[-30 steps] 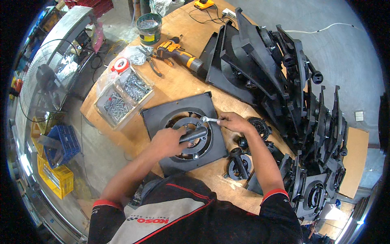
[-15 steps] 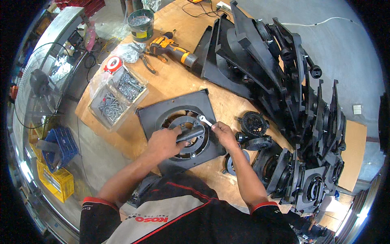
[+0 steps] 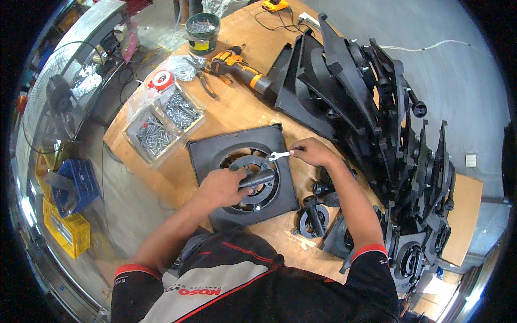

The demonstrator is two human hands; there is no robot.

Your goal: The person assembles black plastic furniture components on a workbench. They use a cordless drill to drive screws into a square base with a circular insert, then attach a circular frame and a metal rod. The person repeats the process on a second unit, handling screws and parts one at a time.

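A square black plate (image 3: 212,153) with a large round opening lies on the wooden table. A round black part with a thick tube (image 3: 258,178) across it sits in that opening. My left hand (image 3: 222,188) is wrapped round the tube's left end. My right hand (image 3: 313,152), to the plate's upper right, grips a silver open-ended wrench (image 3: 280,155) by its end. The wrench's jaw is at the upper right edge of the round part, by a small fastener; whether it is seated there is too small to tell.
A tray of screws (image 3: 156,137), pliers (image 3: 203,81), an orange-black cordless drill (image 3: 239,70) and a green bucket (image 3: 202,40) stand on the far left. Stacked black plates (image 3: 344,91) crowd the right. A loose round part with a tube (image 3: 313,216) lies nearer.
My right hand has swung away and to the right, turning the wrench from slanted to nearly level. My left hand keeps its hold on the tube. The view has shifted slightly.
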